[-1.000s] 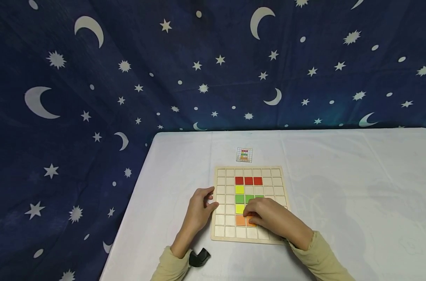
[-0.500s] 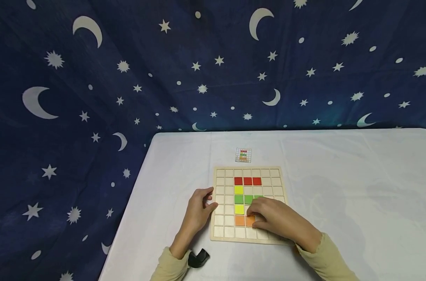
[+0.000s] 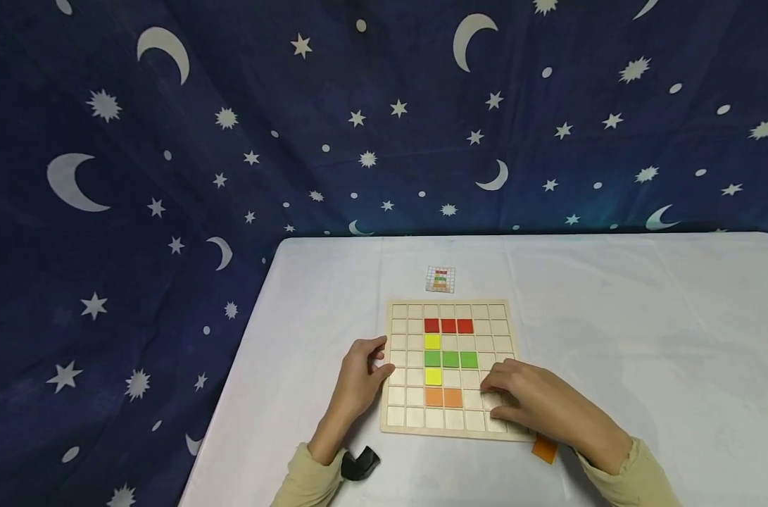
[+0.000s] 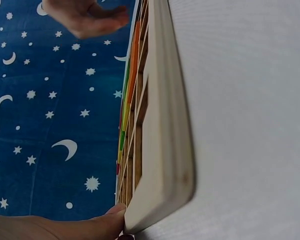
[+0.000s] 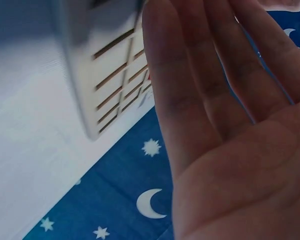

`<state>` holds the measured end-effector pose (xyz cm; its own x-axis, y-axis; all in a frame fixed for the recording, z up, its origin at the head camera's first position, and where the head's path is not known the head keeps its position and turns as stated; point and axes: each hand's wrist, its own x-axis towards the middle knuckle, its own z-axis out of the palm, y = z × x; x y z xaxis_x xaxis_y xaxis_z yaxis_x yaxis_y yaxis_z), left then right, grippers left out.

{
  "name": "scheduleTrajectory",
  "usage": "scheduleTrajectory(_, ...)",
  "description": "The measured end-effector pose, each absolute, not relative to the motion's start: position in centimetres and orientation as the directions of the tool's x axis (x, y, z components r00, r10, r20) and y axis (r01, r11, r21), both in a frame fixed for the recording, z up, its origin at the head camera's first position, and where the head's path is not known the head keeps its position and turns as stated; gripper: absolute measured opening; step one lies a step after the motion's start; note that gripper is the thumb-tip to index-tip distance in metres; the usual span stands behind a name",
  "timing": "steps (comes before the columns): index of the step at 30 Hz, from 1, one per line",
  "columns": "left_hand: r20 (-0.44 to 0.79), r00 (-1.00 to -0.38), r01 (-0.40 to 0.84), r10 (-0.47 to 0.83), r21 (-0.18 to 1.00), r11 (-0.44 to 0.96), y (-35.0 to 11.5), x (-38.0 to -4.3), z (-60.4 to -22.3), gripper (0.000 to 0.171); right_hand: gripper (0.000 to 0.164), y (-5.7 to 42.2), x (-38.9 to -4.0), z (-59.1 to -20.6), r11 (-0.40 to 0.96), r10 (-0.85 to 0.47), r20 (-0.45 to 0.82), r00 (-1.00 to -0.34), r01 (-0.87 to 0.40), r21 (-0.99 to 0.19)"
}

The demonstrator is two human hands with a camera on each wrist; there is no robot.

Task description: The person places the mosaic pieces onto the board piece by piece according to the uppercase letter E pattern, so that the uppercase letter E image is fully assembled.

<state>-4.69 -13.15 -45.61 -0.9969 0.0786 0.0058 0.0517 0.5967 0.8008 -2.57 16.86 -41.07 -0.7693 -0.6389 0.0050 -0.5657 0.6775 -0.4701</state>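
Note:
A wooden grid board (image 3: 396,417) lies on the white table, with coloured square tiles in its cells. Three red tiles (image 3: 448,326) form the upper row and three green tiles (image 3: 450,359) the middle one. Two yellow tiles (image 3: 433,377) sit in the left column, and two orange tiles (image 3: 443,398) lie side by side lower down. My left hand (image 3: 357,378) rests its thumb and fingertips against the board's left edge. Over the board's lower right cells hovers my right hand (image 3: 542,401), fingers loosely bent, holding nothing. In the right wrist view its fingers (image 5: 165,85) look extended.
A loose orange tile (image 3: 545,449) lies on the table below the board's right corner, near the right wrist. Behind the board is a small printed pattern card (image 3: 441,279). A black object (image 3: 360,465) lies by the left sleeve. A starry blue cloth (image 3: 384,141) hangs behind.
My right hand has moved right, away from the orange tiles, uncovering them and the third green tile. The loose orange tile on the table has come into view. The left hand stays put.

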Motion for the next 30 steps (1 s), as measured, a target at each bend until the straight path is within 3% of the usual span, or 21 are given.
scheduleTrajectory(13, 0.009, -0.997, 0.051, 0.073, 0.804, 0.593, -13.1, -4.7, -45.7, 0.047, 0.035, 20.3, -0.6, -41.8, 0.763, -0.546, -0.047, -0.836, -0.474, -0.439)
scheduleTrajectory(23, 0.015, -0.997, 0.057, 0.074, 0.799, 0.599, -13.1, -4.8, -45.7, 0.047, 0.044, 21.8, 0.0, -42.6, 0.739, -0.550, -0.041, -0.834, -0.463, -0.490)
scheduleTrajectory(30, 0.014, -0.997, 0.059, 0.079, 0.798, 0.600, -13.1, -4.7, -45.7, 0.047, 0.038, 22.4, 0.2, -42.9, 0.702, -0.578, -0.051, -0.815, -0.464, -0.541)
